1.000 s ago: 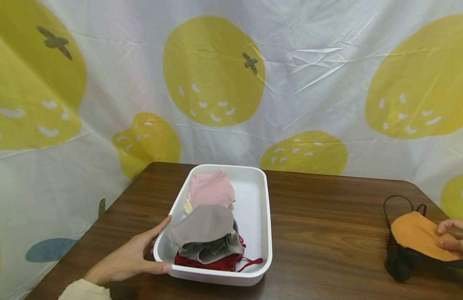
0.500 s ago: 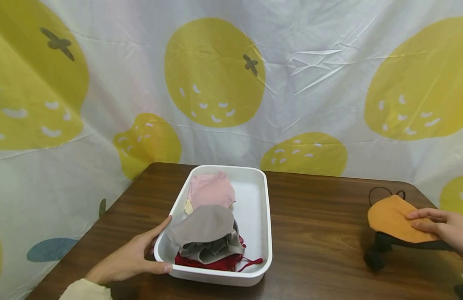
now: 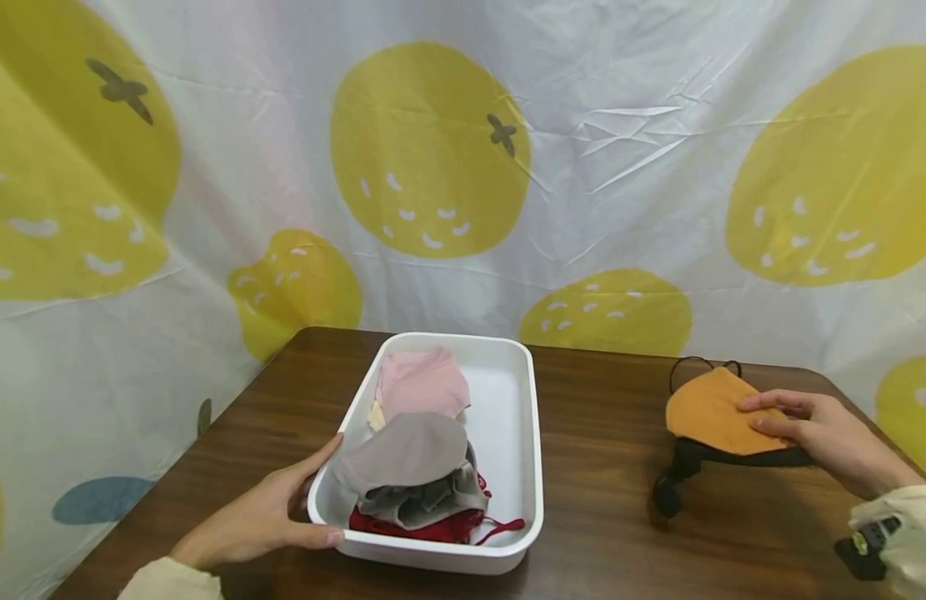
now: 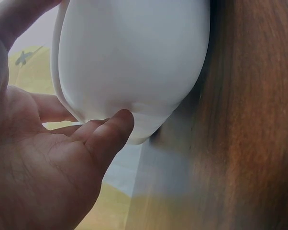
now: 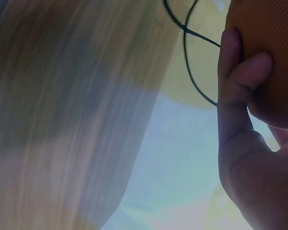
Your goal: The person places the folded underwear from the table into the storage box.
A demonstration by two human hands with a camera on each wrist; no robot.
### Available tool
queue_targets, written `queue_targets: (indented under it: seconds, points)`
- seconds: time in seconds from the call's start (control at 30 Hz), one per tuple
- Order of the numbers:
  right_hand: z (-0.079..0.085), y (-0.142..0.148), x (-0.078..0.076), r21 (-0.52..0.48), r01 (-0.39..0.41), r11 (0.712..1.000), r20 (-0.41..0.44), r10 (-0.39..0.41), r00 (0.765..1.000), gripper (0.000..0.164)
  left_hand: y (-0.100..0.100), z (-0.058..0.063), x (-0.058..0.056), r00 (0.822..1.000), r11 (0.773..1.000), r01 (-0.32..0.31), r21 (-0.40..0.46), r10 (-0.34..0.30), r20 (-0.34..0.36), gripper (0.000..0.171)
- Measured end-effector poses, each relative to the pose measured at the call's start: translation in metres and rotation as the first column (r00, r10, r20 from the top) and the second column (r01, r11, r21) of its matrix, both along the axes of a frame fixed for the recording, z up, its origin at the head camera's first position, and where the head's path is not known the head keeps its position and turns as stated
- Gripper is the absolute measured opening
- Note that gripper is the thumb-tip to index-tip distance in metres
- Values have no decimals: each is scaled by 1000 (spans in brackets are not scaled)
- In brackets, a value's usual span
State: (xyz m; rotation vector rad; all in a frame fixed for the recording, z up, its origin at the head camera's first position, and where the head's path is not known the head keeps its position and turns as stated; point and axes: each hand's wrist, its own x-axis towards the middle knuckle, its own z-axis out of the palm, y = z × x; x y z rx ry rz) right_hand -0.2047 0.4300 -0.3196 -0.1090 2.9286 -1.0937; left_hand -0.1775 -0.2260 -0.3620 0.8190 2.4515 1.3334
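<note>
My right hand pinches a folded bra between thumb and fingers, above the right part of the table. It has an orange cup, a black underside and thin black straps; its ribbed orange fabric shows in the right wrist view. At the near left corner of a white tray, my left hand grips with the thumb on the front side and fingers along the left. The left wrist view shows those fingers against the tray's outer wall. Inside the tray lie a grey bra and a red garment beneath it.
Farther back in the tray is a folded pink garment with a bit of pale yellow under it. A brown wooden table carries the tray. Behind it hangs a white curtain printed with yellow fruit.
My right hand has brought the orange and black bra leftward from the right side toward the tray, and more of the hand and sleeve shows. My left hand and the tray have stayed put.
</note>
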Motion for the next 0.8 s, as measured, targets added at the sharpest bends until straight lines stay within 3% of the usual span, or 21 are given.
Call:
queue_targets:
  seconds: [0.33, 0.63, 0.8]
  points:
    - [11, -40, -12, -107, -81, 991, -46, 76, 996, 35, 1, 1, 1, 1000, 1000, 5, 0, -5, 15, 108]
    - [22, -84, -26, -141, -136, 981, -80, 125, 989, 43, 1, 1, 0, 1000, 1000, 5, 4, -5, 12, 107]
    - [20, -109, -32, -194, -163, 967, -85, 149, 985, 40, 1, 0, 0, 1000, 999, 23, 26, -23, -1, 106]
